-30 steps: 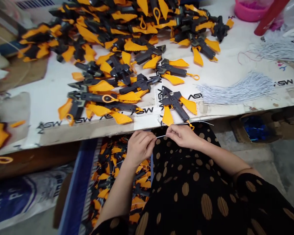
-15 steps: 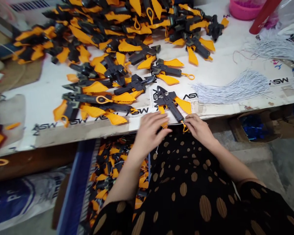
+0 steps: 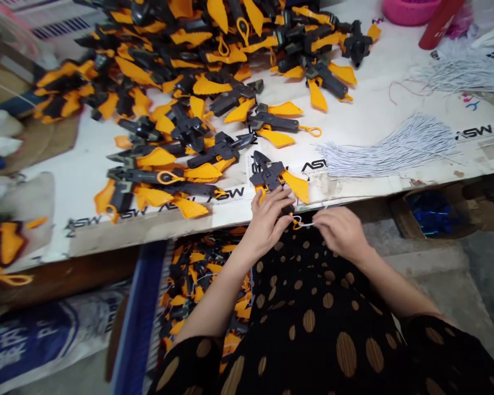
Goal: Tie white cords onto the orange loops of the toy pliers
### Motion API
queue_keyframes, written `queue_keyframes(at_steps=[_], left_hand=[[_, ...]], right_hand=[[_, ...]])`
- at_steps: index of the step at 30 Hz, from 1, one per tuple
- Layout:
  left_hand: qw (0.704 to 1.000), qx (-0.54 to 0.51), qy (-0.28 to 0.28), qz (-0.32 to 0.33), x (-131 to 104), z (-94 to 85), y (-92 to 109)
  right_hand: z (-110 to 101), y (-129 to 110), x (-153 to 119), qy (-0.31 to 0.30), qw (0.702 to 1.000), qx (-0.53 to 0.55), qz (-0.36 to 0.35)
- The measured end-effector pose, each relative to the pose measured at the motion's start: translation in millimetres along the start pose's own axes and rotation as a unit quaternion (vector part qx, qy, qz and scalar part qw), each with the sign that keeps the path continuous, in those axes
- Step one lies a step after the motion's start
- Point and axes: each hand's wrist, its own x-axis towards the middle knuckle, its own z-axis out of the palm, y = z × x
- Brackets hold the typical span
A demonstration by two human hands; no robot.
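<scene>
A black toy with orange wings [image 3: 267,174] lies at the table's front edge, its pointed end facing away from me. My left hand [image 3: 267,222] closes over its rear part, the thumb by an orange loop [image 3: 296,225] that sticks out past the edge. A thin white tie [image 3: 308,224] is looped at this orange loop. Its free end runs to my right hand [image 3: 343,233], which pinches it just to the right. The left fingers and palm hide the toy's rear body.
Many similar toys [image 3: 181,175] are heaped at the left and back. A bundle of white ties [image 3: 391,148] lies to the right, with a pink basin [image 3: 409,12] and red tube [image 3: 440,24] behind. Below the edge stands a blue crate [image 3: 134,312] full of toys.
My left hand has come down onto the toy's rear part. My right hand has drawn away to the right, and the white tie now shows stretched between it and the orange loop.
</scene>
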Motion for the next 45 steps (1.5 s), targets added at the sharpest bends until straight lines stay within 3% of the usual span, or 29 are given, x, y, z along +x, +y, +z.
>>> queue_keyframes(at_steps=[3, 6, 9, 11, 14, 19, 22, 25, 30, 35, 45], left_hand=[[0.994, -0.101, -0.010, -0.051, 12.3, -3.1, 15.4], [0.975, -0.185, -0.022, -0.118, 23.0, -4.1, 21.9], [0.985, -0.124, 0.003, -0.118, 28.8, -5.4, 19.0], [0.997, -0.003, 0.028, -0.078, 30.9, -6.6, 15.2], [0.985, 0.167, 0.047, -0.006, 34.1, -6.0, 10.8], [0.961, 0.267, 0.029, 0.073, 43.3, 1.8, 10.6], [0.953, 0.289, 0.001, 0.095, 48.7, 4.2, 12.4], [0.946, 0.305, -0.019, 0.110, 51.9, 2.9, 13.7], [0.939, 0.319, -0.038, 0.119, 55.0, -1.0, 15.2], [0.942, 0.310, -0.049, 0.120, 57.8, -0.5, 16.5], [0.977, 0.209, 0.003, 0.039, 62.8, 13.8, 14.8]], right_hand=[[28.6, -19.4, 10.0, -0.028, 0.995, 0.040, -0.085], [52.7, -29.1, 16.5, -0.027, 0.991, 0.058, -0.118], [63.1, -30.1, 17.8, -0.019, 0.989, 0.080, -0.123], [62.4, -27.9, 15.0, -0.021, 0.988, 0.087, -0.123], [55.7, -22.4, 5.5, -0.022, 0.992, 0.083, -0.096], [42.0, -5.6, -11.6, -0.013, 0.997, 0.067, -0.030], [32.7, 9.0, -13.1, -0.001, 0.998, 0.055, -0.004], [24.8, 23.8, -6.5, 0.008, 0.997, 0.029, 0.073], [24.5, 39.1, 9.6, -0.039, 0.980, -0.010, 0.193], [30.0, 40.7, 16.7, -0.097, 0.973, -0.034, 0.206], [30.7, 41.0, 14.9, -0.080, 0.979, -0.034, 0.182]])
